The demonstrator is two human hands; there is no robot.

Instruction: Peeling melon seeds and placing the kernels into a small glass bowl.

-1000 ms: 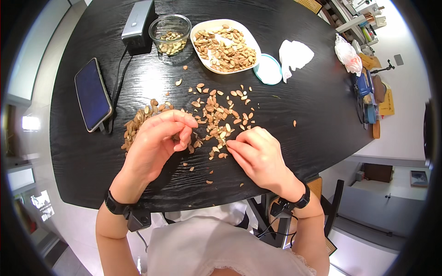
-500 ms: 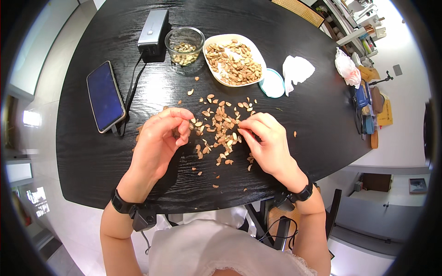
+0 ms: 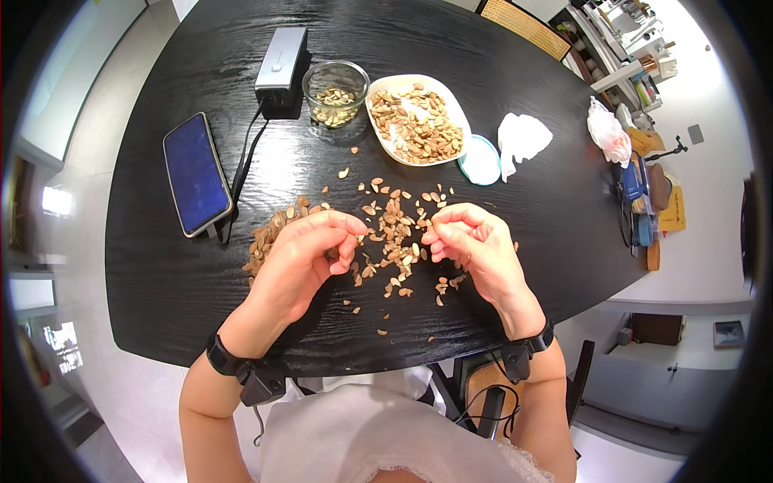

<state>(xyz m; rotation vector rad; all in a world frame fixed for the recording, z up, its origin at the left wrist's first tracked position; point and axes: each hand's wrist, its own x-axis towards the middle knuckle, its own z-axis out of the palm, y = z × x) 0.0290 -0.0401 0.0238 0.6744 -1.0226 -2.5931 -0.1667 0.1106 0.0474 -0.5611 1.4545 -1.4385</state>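
Note:
A loose scatter of brown seed shells [image 3: 394,227] lies on the black table between my two hands. My left hand [image 3: 310,253] is at its left side, thumb and forefinger pinched together; whatever is between them is too small to name. My right hand [image 3: 483,253] is to the right of the scatter, closed, with a small brown seed or shell [image 3: 430,228] at its fingertips. A larger heap of brown seeds [image 3: 270,238] is partly hidden behind my left hand. Farther off stand a clear glass bowl [image 3: 336,71] of greenish kernels and a white bowl [image 3: 461,121] full of brown seeds.
A phone [image 3: 197,175] leans on a stand at the left, near a grey box-shaped device [image 3: 280,60] with a black cable. Right of the white bowl are a round blue-rimmed lid [image 3: 481,160] and a crumpled white tissue [image 3: 523,141]. A woven chair back [image 3: 527,28] stands beyond the far edge.
The view has shifted slightly. My left hand has moved right and nearer to me, showing more of the heap behind it. My right hand has turned, its fingers curled more and facing the left hand.

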